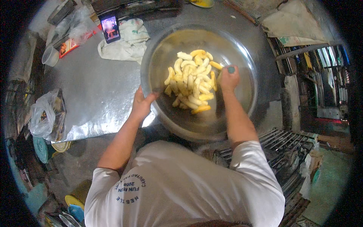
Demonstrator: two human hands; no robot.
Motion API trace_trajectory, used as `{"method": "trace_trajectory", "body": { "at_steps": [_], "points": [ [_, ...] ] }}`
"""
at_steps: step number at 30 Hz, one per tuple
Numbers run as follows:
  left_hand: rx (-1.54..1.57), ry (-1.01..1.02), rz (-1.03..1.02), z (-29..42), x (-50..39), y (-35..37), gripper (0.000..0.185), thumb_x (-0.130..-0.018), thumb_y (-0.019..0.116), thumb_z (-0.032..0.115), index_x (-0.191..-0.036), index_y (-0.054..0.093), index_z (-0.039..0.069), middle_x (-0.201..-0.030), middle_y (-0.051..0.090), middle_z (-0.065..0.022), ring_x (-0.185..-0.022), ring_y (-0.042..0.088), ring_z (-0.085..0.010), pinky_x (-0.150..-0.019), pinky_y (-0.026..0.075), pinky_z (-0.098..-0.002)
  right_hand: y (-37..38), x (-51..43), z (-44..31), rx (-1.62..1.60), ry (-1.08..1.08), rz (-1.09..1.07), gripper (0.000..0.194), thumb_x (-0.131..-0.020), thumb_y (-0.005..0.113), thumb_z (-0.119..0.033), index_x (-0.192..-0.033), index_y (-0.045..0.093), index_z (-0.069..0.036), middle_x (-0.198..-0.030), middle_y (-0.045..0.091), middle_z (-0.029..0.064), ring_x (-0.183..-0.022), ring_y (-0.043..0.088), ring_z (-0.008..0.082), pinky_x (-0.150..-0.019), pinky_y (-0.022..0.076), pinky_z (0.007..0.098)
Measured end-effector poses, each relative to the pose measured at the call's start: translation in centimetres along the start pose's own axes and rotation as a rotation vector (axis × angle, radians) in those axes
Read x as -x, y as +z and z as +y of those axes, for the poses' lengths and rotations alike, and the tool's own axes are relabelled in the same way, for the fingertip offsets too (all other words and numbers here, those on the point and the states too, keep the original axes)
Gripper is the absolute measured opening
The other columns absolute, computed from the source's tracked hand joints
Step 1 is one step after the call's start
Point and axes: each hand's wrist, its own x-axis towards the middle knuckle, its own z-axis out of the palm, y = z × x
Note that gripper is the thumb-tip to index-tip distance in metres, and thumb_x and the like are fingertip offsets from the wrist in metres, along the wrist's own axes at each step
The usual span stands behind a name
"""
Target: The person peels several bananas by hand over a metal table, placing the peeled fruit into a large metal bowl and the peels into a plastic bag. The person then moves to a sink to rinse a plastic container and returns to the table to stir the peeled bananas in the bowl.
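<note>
A wide metal basin [241, 113] is in front of me, over the right part of a metal-topped table. Inside it lies a heap of peeled bananas [192, 79], some deeper yellow than others. My left hand [144, 102] holds the basin's left rim, thumb over the inside and fingers outside. On the right, above the inside of the basin, my right hand [228, 79] is closed in a fist. From the top of the fist shows the round green end of an object [231, 69]; the rest of it is hidden. A yellow banana [216, 65] lies right beside the fist.
A phone [110, 28] with a lit screen leans on a white cloth [124, 49] on the metal table [93, 82]. A plastic tub [50, 56], a red packet [68, 47] and a plastic bag [42, 116] line its left side. A slatted rack [279, 140] stands at right.
</note>
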Motion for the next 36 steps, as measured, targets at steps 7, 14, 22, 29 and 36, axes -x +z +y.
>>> {"method": "trace_trajectory", "body": {
  "at_steps": [7,14,22,29,36],
  "points": [
    [0.091,-0.002,-0.076,-1.7,-0.2,-0.2,0.05,-0.082,0.06,0.009,-0.13,0.052,0.001,-0.113,0.065,-0.0135,-0.104,0.061,-0.0225,-0.095,0.046,-0.0355,0.2,-2.5,6.3,-0.197,0.017,0.141,0.024,-0.079,0.062,-0.02,-0.089,0.064,0.002,-0.087,0.068,0.0179,-0.08,0.064,0.0335,-0.075,0.0484,0.0422],
    [-0.074,0.006,-0.027,-1.3,-0.9,-0.2,0.053,-0.082,0.058,0.01,-0.134,0.049,0.0,-0.117,0.064,-0.0173,-0.108,0.06,-0.0257,-0.098,0.045,-0.0377,-3.3,-7.3,3.3,-0.4,0.112,0.176,0.026,-0.081,0.062,-0.019,-0.092,0.064,0.005,-0.087,0.068,0.0173,-0.079,0.064,0.0304,-0.075,0.0494,0.0424],
    [-0.014,-0.069,-0.075,-1.0,0.4,-0.2,0.053,-0.083,0.06,0.011,-0.134,0.049,0.001,-0.116,0.064,-0.013,-0.106,0.06,-0.0233,-0.097,0.045,-0.0367,-1.9,-0.6,4.7,0.003,0.052,0.22,0.029,-0.083,0.062,-0.022,-0.098,0.066,0.004,-0.095,0.069,0.0223,-0.086,0.067,0.0371,-0.08,0.0512,0.0445],
    [0.123,-0.044,-0.084,-0.5,0.1,0.1,0.05,-0.083,0.059,0.007,-0.133,0.05,0.001,-0.116,0.064,-0.0129,-0.106,0.06,-0.0223,-0.095,0.045,-0.035,0.3,-3.3,5.6,-0.062,-0.002,0.187,0.028,-0.083,0.063,-0.025,-0.085,0.066,0.002,-0.084,0.068,0.0187,-0.076,0.065,0.033,-0.074,0.0495,0.0425],
    [0.0,0.013,-0.063,-1.1,-0.7,-0.3,0.047,-0.084,0.057,0.006,-0.13,0.053,0.001,-0.114,0.066,-0.016,-0.107,0.061,-0.0233,-0.096,0.046,-0.0376,-0.4,-5.9,1.3,-0.518,0.41,0.125,0.015,-0.077,0.064,-0.014,-0.079,0.066,0.0,-0.075,0.065,0.007,-0.066,0.059,0.0201,-0.067,0.0487,0.0361]
  ]
}}
